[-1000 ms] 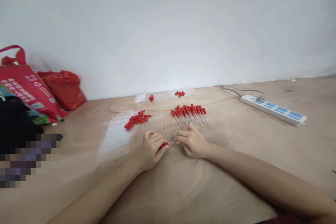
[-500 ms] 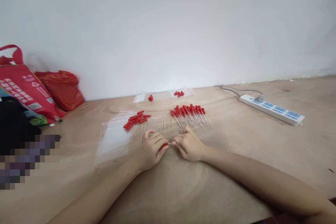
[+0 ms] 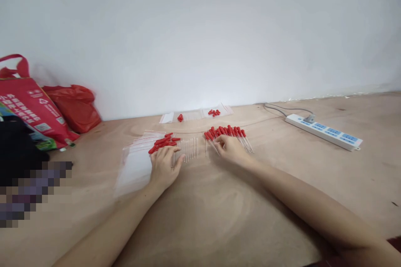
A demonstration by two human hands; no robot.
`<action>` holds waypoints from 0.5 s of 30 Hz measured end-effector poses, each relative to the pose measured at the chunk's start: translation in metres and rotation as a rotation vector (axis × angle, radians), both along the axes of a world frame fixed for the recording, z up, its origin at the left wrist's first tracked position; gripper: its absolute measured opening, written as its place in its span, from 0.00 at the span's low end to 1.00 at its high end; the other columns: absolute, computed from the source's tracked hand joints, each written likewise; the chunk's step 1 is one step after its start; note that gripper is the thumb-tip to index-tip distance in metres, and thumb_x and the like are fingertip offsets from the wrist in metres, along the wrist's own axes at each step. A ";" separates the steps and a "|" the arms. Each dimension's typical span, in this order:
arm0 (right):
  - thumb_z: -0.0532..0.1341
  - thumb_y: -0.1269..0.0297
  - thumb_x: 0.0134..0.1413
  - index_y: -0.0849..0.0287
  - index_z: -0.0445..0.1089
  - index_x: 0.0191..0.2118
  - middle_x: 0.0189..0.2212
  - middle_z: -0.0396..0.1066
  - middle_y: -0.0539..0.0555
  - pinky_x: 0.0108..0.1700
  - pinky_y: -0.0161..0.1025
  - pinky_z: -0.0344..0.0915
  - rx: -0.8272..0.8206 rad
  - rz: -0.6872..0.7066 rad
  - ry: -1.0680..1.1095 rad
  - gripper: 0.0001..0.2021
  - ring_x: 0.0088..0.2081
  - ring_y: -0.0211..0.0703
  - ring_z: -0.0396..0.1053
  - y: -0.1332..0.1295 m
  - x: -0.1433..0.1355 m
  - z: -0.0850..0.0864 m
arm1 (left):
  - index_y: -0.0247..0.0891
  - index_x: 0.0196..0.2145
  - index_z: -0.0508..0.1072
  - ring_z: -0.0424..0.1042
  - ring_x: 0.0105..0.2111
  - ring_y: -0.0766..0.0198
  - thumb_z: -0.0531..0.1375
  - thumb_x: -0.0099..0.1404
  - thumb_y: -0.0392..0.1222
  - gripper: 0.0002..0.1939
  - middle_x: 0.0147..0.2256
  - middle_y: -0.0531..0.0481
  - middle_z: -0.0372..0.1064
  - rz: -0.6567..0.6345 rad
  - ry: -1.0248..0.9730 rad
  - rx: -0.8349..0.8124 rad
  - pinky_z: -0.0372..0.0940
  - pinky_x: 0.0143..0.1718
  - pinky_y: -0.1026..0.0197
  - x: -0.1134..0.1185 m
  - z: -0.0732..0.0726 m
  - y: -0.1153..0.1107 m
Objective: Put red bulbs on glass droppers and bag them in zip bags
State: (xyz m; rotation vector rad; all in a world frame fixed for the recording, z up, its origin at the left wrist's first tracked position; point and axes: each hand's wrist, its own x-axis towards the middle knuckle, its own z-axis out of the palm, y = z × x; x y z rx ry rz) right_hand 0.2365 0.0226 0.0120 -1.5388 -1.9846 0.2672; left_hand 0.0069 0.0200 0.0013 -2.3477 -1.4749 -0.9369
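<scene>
My left hand reaches forward with its fingers apart, its tips at the near edge of a pile of loose red rubber bulbs. Beside those fingers lies a row of thin clear glass tubes. My right hand is at a row of droppers, glass tubes with red bulbs on their far ends. Its fingers are curled and pinched around one dropper at the left part of the row. The hand covers several tubes there.
Clear zip bags lie left of the bulbs. Near the wall are more bags and small red bulbs. A white power strip with a grey plug stands right. Red bags and a black item are left.
My hands have parted. The left let go of the red bulb and moved left to the bulb pile, its fingers opening. The right moved forward with the dropper to the row.
</scene>
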 end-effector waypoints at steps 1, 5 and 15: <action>0.51 0.67 0.54 0.61 0.66 0.36 0.31 0.71 0.56 0.31 0.34 0.55 -0.011 -0.062 0.007 0.09 0.32 0.41 0.67 0.008 -0.001 0.001 | 0.39 0.34 0.66 0.66 0.40 0.54 0.52 0.60 0.41 0.06 0.37 0.46 0.69 0.037 -0.002 -0.026 0.53 0.41 0.53 -0.003 0.000 0.003; 0.51 0.65 0.54 0.61 0.63 0.41 0.33 0.71 0.57 0.30 0.36 0.55 -0.070 -0.249 -0.100 0.10 0.35 0.45 0.68 0.031 -0.011 -0.001 | 0.39 0.33 0.63 0.67 0.38 0.55 0.50 0.59 0.37 0.04 0.34 0.47 0.69 0.137 0.007 -0.109 0.54 0.38 0.54 -0.011 -0.001 0.008; 0.49 0.63 0.54 0.61 0.65 0.36 0.36 0.70 0.58 0.41 0.41 0.51 0.015 -0.212 -0.292 0.11 0.40 0.46 0.66 0.036 -0.035 -0.003 | 0.37 0.36 0.65 0.65 0.40 0.51 0.48 0.60 0.37 0.08 0.37 0.44 0.69 0.342 0.124 -0.140 0.54 0.36 0.53 -0.014 0.009 0.012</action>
